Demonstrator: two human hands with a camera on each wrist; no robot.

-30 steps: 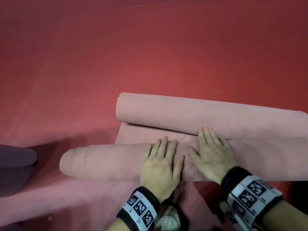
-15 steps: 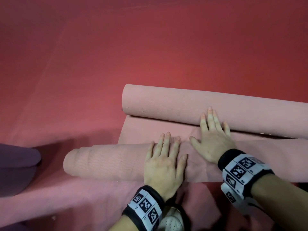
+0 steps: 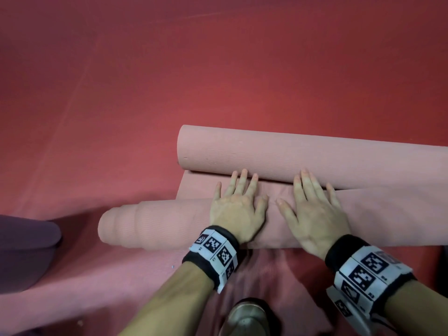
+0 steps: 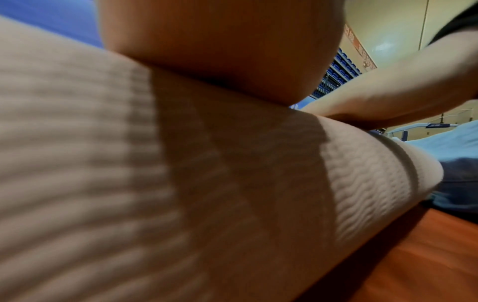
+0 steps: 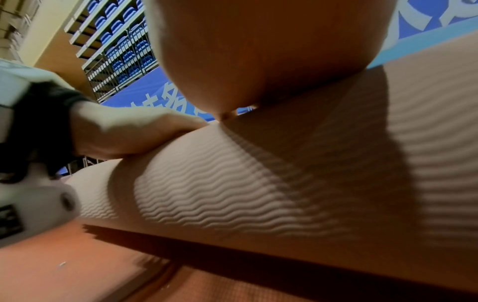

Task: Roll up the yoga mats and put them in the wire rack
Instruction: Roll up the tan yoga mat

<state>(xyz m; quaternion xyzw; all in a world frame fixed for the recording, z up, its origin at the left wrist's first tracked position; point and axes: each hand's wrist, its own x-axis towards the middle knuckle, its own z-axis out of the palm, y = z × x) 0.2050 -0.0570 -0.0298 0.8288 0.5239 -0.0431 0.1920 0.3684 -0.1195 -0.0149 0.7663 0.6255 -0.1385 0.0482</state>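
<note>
A pink yoga mat lies on the red floor, curled at both ends. Its near roll [image 3: 155, 226] is thick and uneven at the left end; its far roll [image 3: 303, 156] lies just beyond a short flat strip. My left hand [image 3: 238, 202] and right hand [image 3: 315, 204] lie flat side by side on top of the near roll, fingers straight, fingertips reaching the base of the far roll. In the wrist views the ribbed near roll [image 4: 181, 194] [image 5: 258, 183] fills the picture under each palm. No wire rack is in view.
A dark purple mat [image 3: 26, 251] lies at the left edge. A second pink mat [image 3: 84, 294] is spread under the roll toward me. My shoe [image 3: 244, 318] stands at the bottom. Red floor [image 3: 218, 69] stretches ahead.
Both hands have slid forward over the near roll. The flat strip between the two rolls has grown narrower as the near roll advanced toward the far one.
</note>
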